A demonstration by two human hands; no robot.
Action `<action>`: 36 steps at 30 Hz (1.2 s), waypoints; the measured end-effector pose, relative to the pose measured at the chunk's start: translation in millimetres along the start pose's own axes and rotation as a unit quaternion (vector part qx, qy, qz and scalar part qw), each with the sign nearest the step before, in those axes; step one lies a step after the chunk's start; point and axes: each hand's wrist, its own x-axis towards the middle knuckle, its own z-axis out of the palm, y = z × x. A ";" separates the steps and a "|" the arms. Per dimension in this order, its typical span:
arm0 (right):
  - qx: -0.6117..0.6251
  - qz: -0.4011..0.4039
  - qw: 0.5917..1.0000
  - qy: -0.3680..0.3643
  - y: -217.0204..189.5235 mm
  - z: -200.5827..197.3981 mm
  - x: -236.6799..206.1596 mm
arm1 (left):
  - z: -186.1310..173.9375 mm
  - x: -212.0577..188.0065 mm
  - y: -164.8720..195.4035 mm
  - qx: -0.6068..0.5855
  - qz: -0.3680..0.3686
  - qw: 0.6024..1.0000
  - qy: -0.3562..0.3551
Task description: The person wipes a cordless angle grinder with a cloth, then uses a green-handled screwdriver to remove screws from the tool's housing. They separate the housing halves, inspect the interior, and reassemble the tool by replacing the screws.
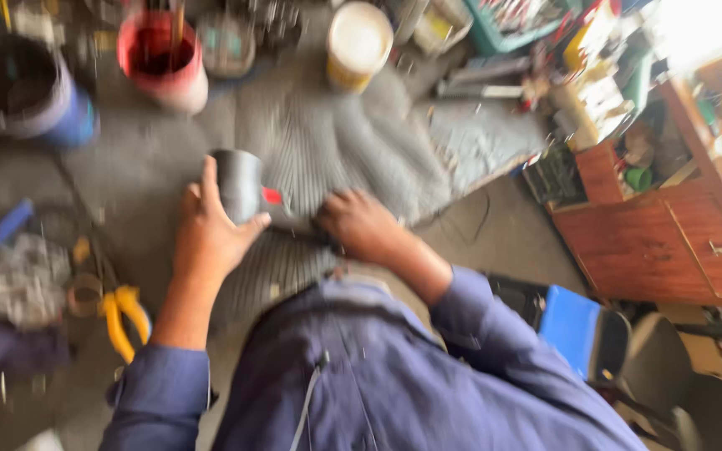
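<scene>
Dark grey pipe piece [238, 184], short and tube-shaped, stands upright in the left hand [209, 238], open end up, at the middle of the grey ribbed mat [336, 142] on the bench. Left grip wraps it from its left side, thumb behind, fingers pressed round the wall. Small red bit [272, 195] sits just right of the pipe piece, between both hands. Right hand [359, 224] rests knuckles-up on the mat nearby; its grip looks curled, holding what I cannot tell. Yellow pliers [123, 317] lie near the left edge.
</scene>
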 end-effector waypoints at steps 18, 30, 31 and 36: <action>0.151 0.086 0.981 0.080 88.5 -17.0 -39.6 | 93.4 130.7 124.7 0.025 0.194 0.973 0.118; 0.478 0.256 0.823 0.169 291.1 -31.4 -33.9 | 159.3 73.5 124.3 -0.125 0.041 0.975 0.182; 0.382 0.214 0.865 0.247 322.5 -46.0 -30.5 | 172.0 60.0 123.9 -0.144 0.004 0.976 0.165; 0.167 0.092 0.862 0.470 423.1 -136.9 17.8 | 222.6 9.3 127.4 -0.099 0.094 0.969 0.204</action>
